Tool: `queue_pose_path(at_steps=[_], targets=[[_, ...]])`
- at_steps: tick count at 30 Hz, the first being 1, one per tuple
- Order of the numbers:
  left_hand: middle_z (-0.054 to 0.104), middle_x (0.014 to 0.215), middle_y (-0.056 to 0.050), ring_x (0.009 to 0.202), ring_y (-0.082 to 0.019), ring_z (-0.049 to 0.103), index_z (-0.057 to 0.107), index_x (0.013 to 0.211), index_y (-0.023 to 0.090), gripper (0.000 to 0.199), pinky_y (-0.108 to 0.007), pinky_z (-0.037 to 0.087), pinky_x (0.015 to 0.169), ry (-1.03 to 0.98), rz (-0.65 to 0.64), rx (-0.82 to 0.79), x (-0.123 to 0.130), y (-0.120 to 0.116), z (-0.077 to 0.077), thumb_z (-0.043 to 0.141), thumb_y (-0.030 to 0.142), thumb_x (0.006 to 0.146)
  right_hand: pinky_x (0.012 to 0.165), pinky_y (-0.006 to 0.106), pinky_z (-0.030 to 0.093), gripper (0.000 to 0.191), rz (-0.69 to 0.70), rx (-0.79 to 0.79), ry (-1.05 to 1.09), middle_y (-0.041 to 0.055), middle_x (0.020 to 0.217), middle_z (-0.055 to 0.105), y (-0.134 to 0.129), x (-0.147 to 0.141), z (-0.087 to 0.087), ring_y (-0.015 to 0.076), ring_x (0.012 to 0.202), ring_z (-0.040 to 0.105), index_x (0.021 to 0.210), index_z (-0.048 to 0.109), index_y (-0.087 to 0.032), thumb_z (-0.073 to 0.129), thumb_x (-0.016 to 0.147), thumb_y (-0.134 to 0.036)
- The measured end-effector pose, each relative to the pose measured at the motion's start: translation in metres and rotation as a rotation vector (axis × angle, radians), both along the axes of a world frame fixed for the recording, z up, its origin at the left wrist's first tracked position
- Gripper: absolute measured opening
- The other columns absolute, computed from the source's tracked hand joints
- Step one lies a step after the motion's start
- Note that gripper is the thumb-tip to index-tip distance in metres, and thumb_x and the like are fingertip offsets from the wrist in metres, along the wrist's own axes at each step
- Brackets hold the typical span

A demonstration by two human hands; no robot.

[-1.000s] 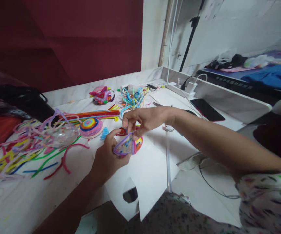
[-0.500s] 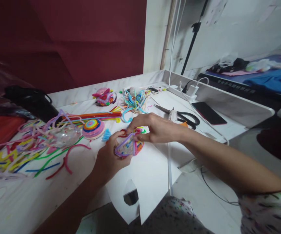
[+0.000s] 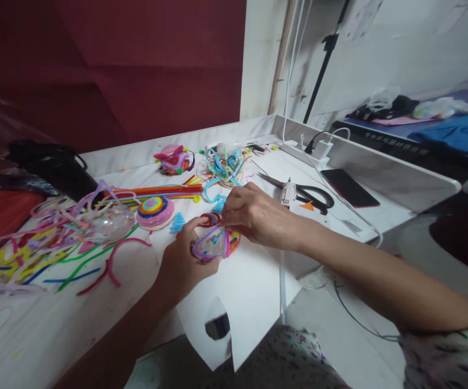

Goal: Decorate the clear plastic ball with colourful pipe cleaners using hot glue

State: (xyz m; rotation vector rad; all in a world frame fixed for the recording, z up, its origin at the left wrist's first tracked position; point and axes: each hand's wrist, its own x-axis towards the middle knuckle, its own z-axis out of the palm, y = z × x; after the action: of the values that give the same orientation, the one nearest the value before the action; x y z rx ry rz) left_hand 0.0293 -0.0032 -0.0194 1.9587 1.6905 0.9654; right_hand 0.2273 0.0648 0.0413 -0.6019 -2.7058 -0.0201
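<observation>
My left hand (image 3: 185, 262) grips a small colourful craft piece (image 3: 211, 244) edged in purple, with red, yellow and orange parts on its far and right sides. Over its upper edge, my right hand (image 3: 254, 216) is closed, fingertips pinched at the purple edging; what lies between them is too small to make out. White paper (image 3: 250, 292) with a cut-out hole lies beneath the hands. Left of them sit a round disc (image 3: 155, 212) with rainbow rings and a light blue fuzzy piece (image 3: 178, 222).
Loose pipe cleaners (image 3: 19, 259) spread over the left of the table. Farther back are a pink craft piece (image 3: 175, 160) and a blue tangle (image 3: 226, 165). Black-handled scissors (image 3: 315, 197), a phone (image 3: 350, 188) and a white power strip (image 3: 315, 156) lie on the right.
My right hand has shifted slightly, its fingers now drawn together and lower at the craft piece's top edge. My left hand keeps nearly the same hold. The view has moved a little.
</observation>
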Motion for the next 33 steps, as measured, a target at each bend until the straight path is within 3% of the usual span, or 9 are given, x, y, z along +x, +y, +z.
queue_pose_path(at_steps=[5, 12, 26, 33], targets=[[0.06, 0.069, 0.008, 0.056, -0.013, 0.061, 0.048, 0.123, 0.025, 0.068, -0.021, 0.047, 0.054, 0.007, 0.012, 0.022, 0.001, 0.002, 0.0, 0.071, 0.021, 0.059, 0.077, 0.035, 0.028, 0.018, -0.005, 0.0, -0.048, 0.0067, 0.086, 0.069, 0.002, -0.003, 0.005, 0.0235, 0.092, 0.052, 0.084, 0.076, -0.02, 0.059, 0.09, -0.018], [0.062, 0.072, 0.007, 0.058, -0.014, 0.063, 0.045, 0.122, 0.026, 0.066, -0.022, 0.047, 0.055, -0.012, 0.0, 0.004, 0.001, 0.003, 0.001, 0.069, 0.023, 0.06, 0.074, 0.036, 0.026, 0.019, 0.018, 0.036, -0.119, 0.0072, 0.083, 0.069, 0.006, -0.006, 0.008, 0.0231, 0.091, 0.051, 0.09, 0.076, -0.019, 0.057, 0.093, -0.021], [0.062, 0.076, 0.006, 0.064, -0.016, 0.065, 0.043, 0.124, 0.026, 0.069, -0.023, 0.047, 0.056, -0.021, 0.024, -0.005, 0.003, 0.006, 0.002, 0.07, 0.027, 0.06, 0.074, 0.035, 0.025, 0.02, 0.046, -0.054, -0.054, 0.0054, 0.077, 0.067, 0.017, -0.002, 0.006, 0.0217, 0.088, 0.052, 0.082, 0.074, -0.018, 0.057, 0.087, -0.009], [0.057, 0.067, 0.01, 0.057, -0.014, 0.059, 0.043, 0.122, 0.026, 0.069, -0.021, 0.041, 0.053, 0.07, 0.063, 0.013, 0.009, 0.004, 0.009, 0.069, 0.024, 0.058, 0.073, 0.034, 0.026, 0.017, 0.074, 0.013, 0.008, 0.0056, 0.079, 0.069, 0.023, -0.001, -0.001, 0.0212, 0.087, 0.054, 0.08, 0.075, -0.017, 0.06, 0.087, -0.012]])
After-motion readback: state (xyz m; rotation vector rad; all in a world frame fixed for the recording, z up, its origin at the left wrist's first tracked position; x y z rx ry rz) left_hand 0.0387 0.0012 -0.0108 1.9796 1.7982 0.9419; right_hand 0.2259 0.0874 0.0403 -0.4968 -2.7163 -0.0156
